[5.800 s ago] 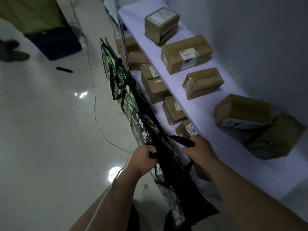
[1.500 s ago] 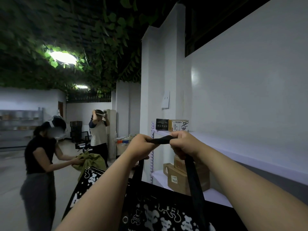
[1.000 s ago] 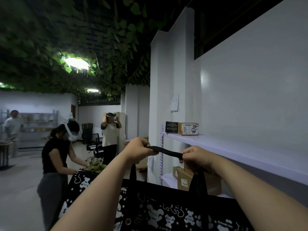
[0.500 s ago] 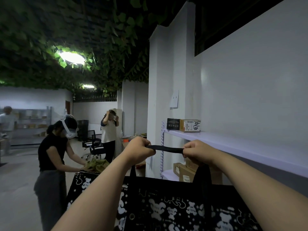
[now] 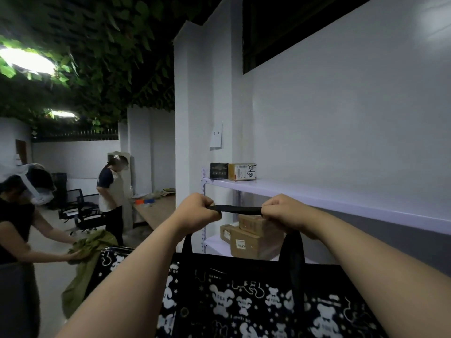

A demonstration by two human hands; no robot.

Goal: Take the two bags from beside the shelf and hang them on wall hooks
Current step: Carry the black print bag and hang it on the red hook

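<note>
Hands: left hand and right hand each fisted round the strap, pulled level between them | bag hangs upright below, long axis left-right, mouth up | shelf close behind at strap height | cardboard boxes on lower tier behind the bag

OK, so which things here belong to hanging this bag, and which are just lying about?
Job: bear-print bag, its black handle, left hand and right hand gripping it. No hook shows.
Lying about: black box and labelled carton on the top shelf, cardboard boxes below, paper on the pillar, olive cloth.
</note>
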